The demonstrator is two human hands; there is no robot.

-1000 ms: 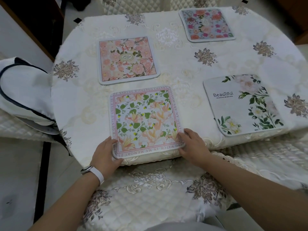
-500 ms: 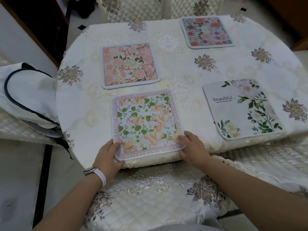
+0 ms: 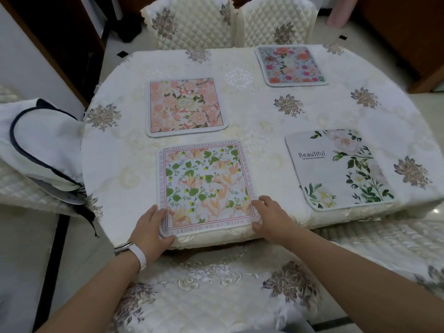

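A square floral mat with green leaves and a lettered pink border (image 3: 206, 186) lies flat at the near edge of the table (image 3: 264, 150). My left hand (image 3: 151, 227) holds its near left corner, thumb under the edge and fingers on top. At the near right corner my right hand (image 3: 271, 217) grips the mat the same way. A white band sits on my left wrist.
A pink rose mat (image 3: 185, 105) lies behind the held one, a white "Beautiful" mat (image 3: 336, 169) to the right, a blue-pink floral mat (image 3: 290, 64) at the far right. Quilted chairs (image 3: 192, 25) stand beyond the table and one in front of me. A white bag (image 3: 40, 145) sits left.
The camera view has tilted up, showing the far chairs. Both hands stay on the near corners of the mat, which has barely shifted.
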